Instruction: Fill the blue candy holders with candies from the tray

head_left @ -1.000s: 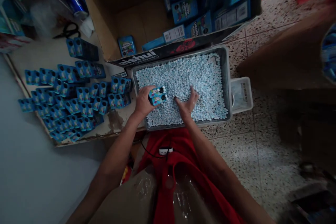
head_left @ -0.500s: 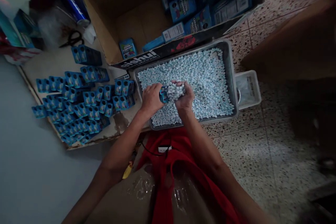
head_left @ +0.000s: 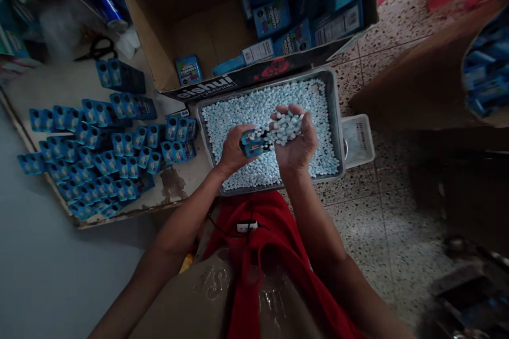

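My left hand (head_left: 234, 151) is closed around a pair of small blue candy boxes (head_left: 252, 148), held over the left part of the tray. Their ends face right, towards my other hand, and loose candies lie at those ends. Palm up and cupped, my right hand (head_left: 296, 154) carries a heap of small white and pale blue candies (head_left: 288, 126). The heap touches or nearly touches the boxes; I cannot tell which. Beneath both hands, the grey tray (head_left: 337, 116) holds a thick layer of the same candies.
On the table (head_left: 199, 169) at left stand several rows of blue boxes (head_left: 105, 164). Behind the tray is a large cardboard box (head_left: 147, 37) with more blue boxes. Scissors (head_left: 97, 48) and a blue can (head_left: 104, 2) lie farther back. A clear plastic container (head_left: 360, 140) sits right of the tray.
My right hand has moved right and slightly back from the boxes, its palm now more open to view with the candies in it. My left hand keeps hold of the boxes. The view has shifted right.
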{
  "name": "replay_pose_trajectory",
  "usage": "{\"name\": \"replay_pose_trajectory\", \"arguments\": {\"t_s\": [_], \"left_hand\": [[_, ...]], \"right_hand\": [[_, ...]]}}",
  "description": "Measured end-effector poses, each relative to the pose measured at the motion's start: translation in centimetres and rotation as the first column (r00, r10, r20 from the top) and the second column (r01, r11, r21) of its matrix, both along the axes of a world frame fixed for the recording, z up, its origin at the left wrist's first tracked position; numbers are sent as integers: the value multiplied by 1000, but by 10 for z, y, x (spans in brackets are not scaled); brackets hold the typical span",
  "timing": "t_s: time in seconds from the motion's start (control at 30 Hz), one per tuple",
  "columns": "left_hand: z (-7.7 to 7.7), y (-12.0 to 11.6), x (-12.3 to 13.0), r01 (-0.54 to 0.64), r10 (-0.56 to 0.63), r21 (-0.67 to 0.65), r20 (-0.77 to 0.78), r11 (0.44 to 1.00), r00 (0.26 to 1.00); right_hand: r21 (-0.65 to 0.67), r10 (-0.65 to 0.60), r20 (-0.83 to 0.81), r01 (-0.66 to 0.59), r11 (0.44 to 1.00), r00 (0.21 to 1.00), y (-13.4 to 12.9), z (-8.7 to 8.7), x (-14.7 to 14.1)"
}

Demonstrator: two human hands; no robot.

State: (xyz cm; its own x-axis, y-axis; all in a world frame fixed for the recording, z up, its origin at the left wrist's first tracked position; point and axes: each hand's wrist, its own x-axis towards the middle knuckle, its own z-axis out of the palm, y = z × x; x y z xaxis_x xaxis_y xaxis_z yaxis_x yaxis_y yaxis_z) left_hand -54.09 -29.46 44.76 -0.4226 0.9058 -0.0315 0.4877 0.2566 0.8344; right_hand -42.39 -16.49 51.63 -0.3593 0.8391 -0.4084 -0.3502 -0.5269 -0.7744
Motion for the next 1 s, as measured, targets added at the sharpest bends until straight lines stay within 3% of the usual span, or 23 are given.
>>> {"name": "replay_pose_trajectory", "arguments": {"t_s": [0.17,0.33,0.47,0.57,0.63,0.7,0.73,0.87,0.93,1.0], "left_hand": [[4,2,1,-114,114,-24,-8,993,993],[8,3,9,-102,97,-60,-70,993,993],[3,8,11,-111,108,-14,-110,994,988],[-3,8,7,-162,164,32,-73,986,984],[-6,4,1,-216,218,35,-67,976,974],[-6,-3,-5,-198,198,12,-62,980,978],[-6,-8,-9,-178,177,-4,-57,984,983],[-4,-29,-22,-220,220,-1,-64,975,973],[-5,-38,-29,-243,243,18,-57,970,968],[-10,-45,-35,-261,262,29,-37,965,964]], "right_hand": [[164,27,17,-29,986,999,-5,4,-3],[274,36,-23,-28,961,999,-9,-5,-9],[359,75,-18,-64,931,997,-18,-9,-11],[413,147,63,-160,897,987,-25,-7,-5],[408,255,153,-296,864,955,-24,-11,8],[377,301,302,-403,834,905,-16,-25,27],[368,264,395,-416,832,880,-9,-36,39],[450,-92,718,-359,818,690,29,-96,75],[443,-142,811,-437,783,568,42,-120,73],[416,-149,863,-511,752,484,46,-133,54]]}}
